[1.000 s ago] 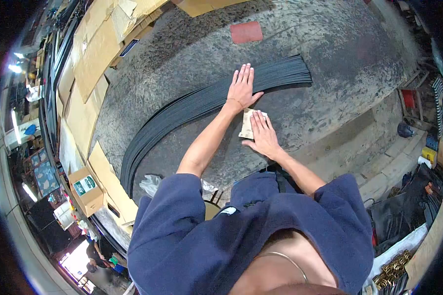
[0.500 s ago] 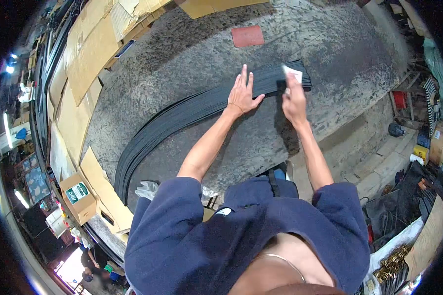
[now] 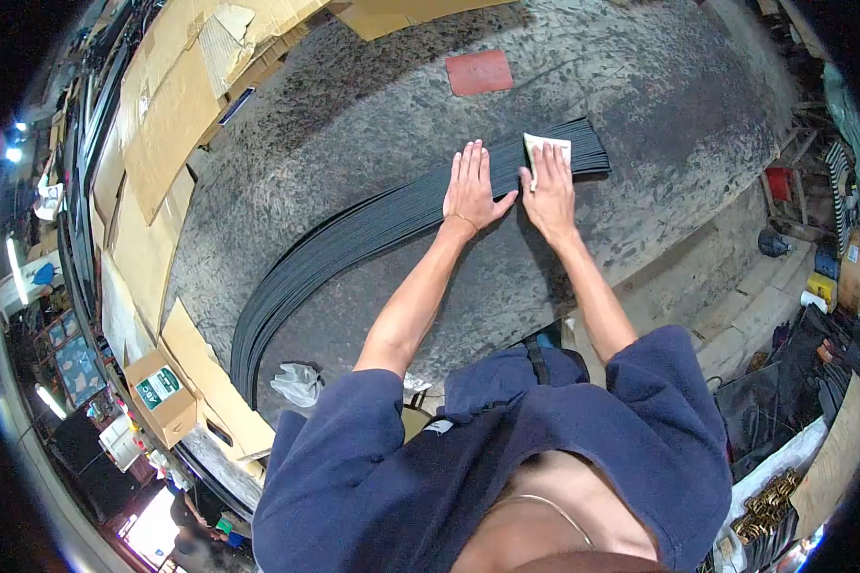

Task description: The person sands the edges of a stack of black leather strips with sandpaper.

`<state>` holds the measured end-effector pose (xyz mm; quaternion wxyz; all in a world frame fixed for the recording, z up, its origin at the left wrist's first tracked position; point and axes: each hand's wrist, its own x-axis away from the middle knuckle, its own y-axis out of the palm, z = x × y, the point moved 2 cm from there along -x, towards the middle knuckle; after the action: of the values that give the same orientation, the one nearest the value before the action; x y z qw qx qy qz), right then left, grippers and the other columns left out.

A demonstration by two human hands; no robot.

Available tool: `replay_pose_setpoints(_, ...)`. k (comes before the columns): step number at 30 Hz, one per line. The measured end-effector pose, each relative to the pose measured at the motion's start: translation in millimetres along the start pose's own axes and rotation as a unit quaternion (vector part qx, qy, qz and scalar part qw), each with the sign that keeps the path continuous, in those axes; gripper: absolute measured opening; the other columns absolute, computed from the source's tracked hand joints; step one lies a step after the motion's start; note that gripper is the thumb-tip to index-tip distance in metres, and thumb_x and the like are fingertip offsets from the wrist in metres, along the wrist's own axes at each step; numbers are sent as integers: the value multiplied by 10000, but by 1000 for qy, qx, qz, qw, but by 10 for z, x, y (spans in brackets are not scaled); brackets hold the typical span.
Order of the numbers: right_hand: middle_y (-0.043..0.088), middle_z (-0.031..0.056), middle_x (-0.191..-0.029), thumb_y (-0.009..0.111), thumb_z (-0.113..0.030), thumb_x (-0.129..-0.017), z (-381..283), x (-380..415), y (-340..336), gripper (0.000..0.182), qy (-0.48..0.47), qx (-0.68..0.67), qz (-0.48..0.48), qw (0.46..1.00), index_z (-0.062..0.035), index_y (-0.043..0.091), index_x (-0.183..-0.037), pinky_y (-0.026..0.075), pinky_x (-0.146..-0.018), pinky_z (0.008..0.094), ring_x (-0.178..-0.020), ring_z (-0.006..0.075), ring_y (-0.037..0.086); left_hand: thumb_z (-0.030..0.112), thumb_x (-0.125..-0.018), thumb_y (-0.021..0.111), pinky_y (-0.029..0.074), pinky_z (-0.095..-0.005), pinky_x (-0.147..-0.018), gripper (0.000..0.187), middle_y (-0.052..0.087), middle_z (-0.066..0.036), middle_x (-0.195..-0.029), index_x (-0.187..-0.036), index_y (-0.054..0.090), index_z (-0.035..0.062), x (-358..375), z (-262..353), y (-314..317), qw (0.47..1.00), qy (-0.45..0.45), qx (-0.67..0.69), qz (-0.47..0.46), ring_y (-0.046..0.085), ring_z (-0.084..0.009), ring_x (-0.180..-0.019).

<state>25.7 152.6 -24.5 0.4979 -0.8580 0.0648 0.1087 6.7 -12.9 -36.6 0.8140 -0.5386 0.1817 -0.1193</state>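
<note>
The bundle of dark strips (image 3: 354,229) lies on the worktable (image 3: 392,124), curving from the near left to its squared end at the right. The left hand (image 3: 468,186) is open and flat across the bundle, fingers extended and close together, thumb spread to the right; it grasps nothing. The right hand (image 3: 549,191), just beside it, is nearly flat, fingers extended over a pale sheet (image 3: 562,147) on the bundle near its right end; whether the thumb pinches the sheet cannot be told. A red piece (image 3: 480,73) lies beyond the bundle, on the far side. A clear plastic bag (image 3: 298,383) sits near the bundle's left end.
</note>
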Motion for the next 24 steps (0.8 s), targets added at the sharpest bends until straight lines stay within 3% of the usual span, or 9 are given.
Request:
replay_pose_setpoints(3, 611, 176, -1379, 597, -186, -958, -84, 57, 170, 402, -16, -34, 29, 999, -1, 611, -1315, 365, -1144, 494, -1351, 368, 511, 509, -763, 769, 258, -526, -1212, 997, 338, -280, -1563, -1430, 397, -132, 9, 1, -9, 1000, -4, 17, -5, 327, -412, -1465)
replay_pose_setpoints(7, 660, 170, -1301, 596, -102, -903, 362, 136, -15, 350, -225, -88, -58, 969, -8, 658, -1234, 447, -1099, 451, -1245, 334, 611, 493, -758, 779, 271, -523, -1206, 983, 360, -279, -1547, -1420, 407, -131, 12, -4, -22, 1000, 5, 18, -24, 347, -415, -1449)
replay_pose_setpoints(9, 660, 198, -1282, 563, -92, -921, 790, 4, -256, 320, -148, -16, 4, 989, 5, 664, -1210, 476, -1061, 447, -1208, 349, 630, 506, -780, 765, 277, -517, -1203, 975, 363, -278, -1544, -1423, 402, -132, 8, 0, -30, 1000, 8, 10, -1, 349, -417, -1445)
replay_pose_setpoints(12, 669, 214, -1249, 551, -41, -930, 555, -63, -298, 290, -17, 13, 78, 997, 24, 657, -1192, 472, -1056, 457, -1211, 372, 617, 533, -791, 745, 269, -510, -1208, 986, 365, -289, -1539, -1424, 400, -140, 17, 44, -44, 1000, 4, -12, -11, 347, -418, -1446)
replay_pose_setpoints(13, 665, 212, -1262, 565, -36, -920, 460, 35, -134, 307, -8, -36, 36, 999, 16, 657, -1208, 469, -1059, 461, -1231, 362, 609, 535, -800, 741, 279, -515, -1202, 979, 363, -289, -1538, -1425, 397, -136, -17, 39, -45, 1000, 3, -16, -6, 361, -425, -1434)
replay_pose_setpoints(16, 667, 198, -1263, 560, -20, -900, 303, 229, 50, 321, -190, -68, -38, 979, 1, 663, -1204, 473, -1055, 471, -1212, 351, 624, 543, -805, 736, 281, -515, -1201, 979, 371, -295, -1530, -1419, 402, -142, 7, -25, -23, 1000, 19, -7, -12, 370, -427, -1427)
replay_pose_setpoints(19, 638, 199, -1327, 555, -36, -935, 954, 10, -236, 309, -68, -18, 15, 997, -12, 671, -1221, 453, -1083, 456, -1250, 360, 600, 546, -807, 735, 284, -516, -1200, 975, 377, -299, -1524, -1410, 409, -147, -11, 20, -58, 1000, 13, -1, -2, 374, -426, -1426)
replay_pose_setpoints(22, 648, 212, -1301, 501, -56, -995, 683, -78, -194, 290, 91, 11, 152, 984, -1, 666, -1227, 422, -1094, 513, -1216, 395, 603, 559, -804, 718, 249, -512, -1218, 986, 370, -298, -1534, -1411, 410, -154, 9, 13, -26, 1000, 2, -5, -11, 345, -415, -1449)
replay_pose_setpoints(24, 665, 212, -1268, 516, -33, -957, 255, 125, 112, 315, -11, -26, 47, 998, 13, 658, -1235, 422, -1090, 512, -1217, 378, 610, 556, -804, 718, 247, -515, -1220, 981, 373, -305, -1529, -1400, 415, -162, -5, 10, -27, 1000, 5, 2, -9, 349, -420, -1446)
